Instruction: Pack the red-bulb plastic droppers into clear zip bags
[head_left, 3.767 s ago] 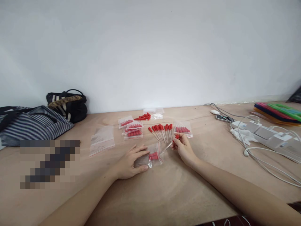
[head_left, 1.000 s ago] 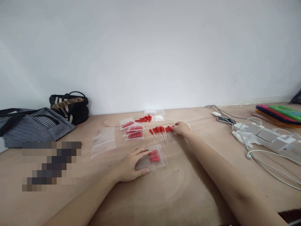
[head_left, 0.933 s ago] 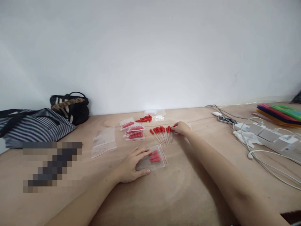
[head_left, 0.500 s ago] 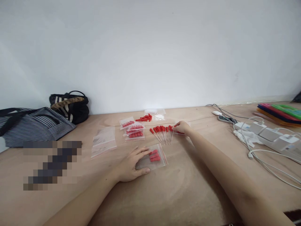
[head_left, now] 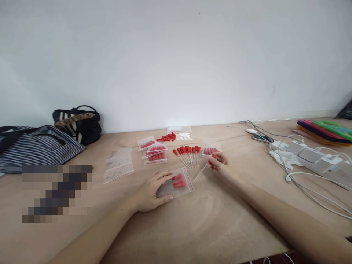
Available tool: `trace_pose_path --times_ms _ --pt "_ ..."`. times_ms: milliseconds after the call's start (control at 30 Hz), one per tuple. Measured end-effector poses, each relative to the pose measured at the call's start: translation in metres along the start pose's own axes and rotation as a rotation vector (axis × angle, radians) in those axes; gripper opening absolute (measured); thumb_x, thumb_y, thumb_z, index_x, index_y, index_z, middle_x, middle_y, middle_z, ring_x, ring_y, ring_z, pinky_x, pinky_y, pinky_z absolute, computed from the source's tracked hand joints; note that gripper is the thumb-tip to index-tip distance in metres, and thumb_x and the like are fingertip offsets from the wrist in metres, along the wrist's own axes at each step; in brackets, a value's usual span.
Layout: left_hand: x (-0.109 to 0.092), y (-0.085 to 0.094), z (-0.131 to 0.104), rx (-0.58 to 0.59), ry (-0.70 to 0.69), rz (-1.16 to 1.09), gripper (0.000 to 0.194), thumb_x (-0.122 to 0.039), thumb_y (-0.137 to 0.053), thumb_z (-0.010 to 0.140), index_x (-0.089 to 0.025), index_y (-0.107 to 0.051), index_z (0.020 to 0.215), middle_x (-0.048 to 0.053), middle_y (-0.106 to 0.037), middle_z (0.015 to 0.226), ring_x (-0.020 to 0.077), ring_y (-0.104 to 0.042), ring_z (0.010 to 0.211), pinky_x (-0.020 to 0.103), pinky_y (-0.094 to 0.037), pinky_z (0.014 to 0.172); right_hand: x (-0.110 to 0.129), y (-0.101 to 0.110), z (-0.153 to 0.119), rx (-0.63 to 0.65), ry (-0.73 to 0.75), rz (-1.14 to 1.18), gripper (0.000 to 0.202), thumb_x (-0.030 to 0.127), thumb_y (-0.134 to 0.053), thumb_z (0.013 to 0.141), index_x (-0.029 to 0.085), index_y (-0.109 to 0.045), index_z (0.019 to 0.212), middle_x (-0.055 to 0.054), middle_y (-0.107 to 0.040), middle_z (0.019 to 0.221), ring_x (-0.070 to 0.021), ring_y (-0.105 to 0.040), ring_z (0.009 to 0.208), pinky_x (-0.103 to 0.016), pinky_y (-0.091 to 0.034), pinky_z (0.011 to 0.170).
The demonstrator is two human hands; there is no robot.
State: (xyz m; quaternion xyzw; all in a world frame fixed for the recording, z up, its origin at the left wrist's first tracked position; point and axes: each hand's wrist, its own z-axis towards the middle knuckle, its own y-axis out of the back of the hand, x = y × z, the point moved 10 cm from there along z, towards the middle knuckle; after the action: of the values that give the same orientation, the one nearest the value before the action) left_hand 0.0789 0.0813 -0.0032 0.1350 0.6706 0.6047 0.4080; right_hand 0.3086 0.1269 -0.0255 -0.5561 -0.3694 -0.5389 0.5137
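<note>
So there's a plain pale wall (head_left: 176,62) at the back and a light brown wood-look surface (head_left: 176,227) running up to it, with stuff all over. Left hand (head_left: 154,192) is lying palm-down with the fingers spread, thumb and fingertips resting on a clear zip bag (head_left: 167,190) that has a few red bulbs (head_left: 179,180) showing inside. Right hand (head_left: 220,165) has its fingers pinched on the red end of a glass dropper (head_left: 202,169), which is tilted so its thin tip points down and left, just beside the bag's red-lined edge. Behind that, more droppers (head_left: 190,149) are laid out in a fan, with a filled bag (head_left: 211,151) to the right of them and a small overlapping bunch of filled bags (head_left: 156,157) to the left. Loose red caps (head_left: 166,138) are heaped further back, next to a clear bag (head_left: 184,134) whose contents I can't really make out. Off left there's a striped bag (head_left: 41,150), and on the right some white chargers (head_left: 310,155) with tangled cables (head_left: 295,183).
</note>
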Motion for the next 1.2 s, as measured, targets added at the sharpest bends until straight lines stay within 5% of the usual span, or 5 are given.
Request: trace_pose_path --times_ms 567,800,1100,1200 --pt "0.001 -0.001 0.0 0.009 0.004 0.002 0.056 -0.047 -0.049 0.078 -0.025 -0.033 0.127 0.005 -0.033 0.134 0.0246 -0.028 0.124 0.045 -0.023 0.102 -0.007 -0.034 -0.036 0.136 -0.132 0.07 0.041 0.044 -0.068 0.055 0.021 -0.04 0.074 0.005 -0.052 0.06 -0.0107 -0.055 0.053 -0.026 -0.045 0.055" --pt "-0.001 0.0 0.002 0.009 0.006 0.012 0.056 -0.046 -0.049 0.078 -0.024 -0.033 0.127 0.006 -0.034 0.134 0.0244 -0.028 0.123 0.045 -0.022 0.102 -0.006 -0.049 -0.036 0.443 0.034 -0.34 0.028 0.035 -0.07 0.057 0.017 -0.049 0.064 0.007 -0.045 0.05 -0.0056 -0.04 0.045 -0.019 -0.032 0.044" --pt "-0.001 0.0 0.002 0.008 0.018 0.02 0.06 -0.046 -0.05 0.078 -0.023 -0.03 0.129 0.006 -0.033 0.134 0.0247 -0.027 0.124 0.046 -0.022 0.102 0.014 -0.061 -0.04 0.307 0.266 -0.617 0.014 0.028 -0.064 0.064 0.016 -0.057 0.06 0.003 -0.05 0.051 -0.0074 -0.042 0.047 -0.02 -0.033 0.045" --pt "-0.002 0.0 0.002 0.005 0.019 0.019 0.059 -0.046 -0.05 0.078 -0.023 -0.03 0.129 0.006 -0.034 0.134 0.025 -0.027 0.124 0.046 -0.022 0.102 0.009 -0.07 -0.041 0.363 0.255 -0.599 0.012 0.029 -0.064 0.065 0.017 -0.061 0.065 0.001 -0.055 0.054 -0.0086 -0.045 0.05 -0.021 -0.036 0.047"
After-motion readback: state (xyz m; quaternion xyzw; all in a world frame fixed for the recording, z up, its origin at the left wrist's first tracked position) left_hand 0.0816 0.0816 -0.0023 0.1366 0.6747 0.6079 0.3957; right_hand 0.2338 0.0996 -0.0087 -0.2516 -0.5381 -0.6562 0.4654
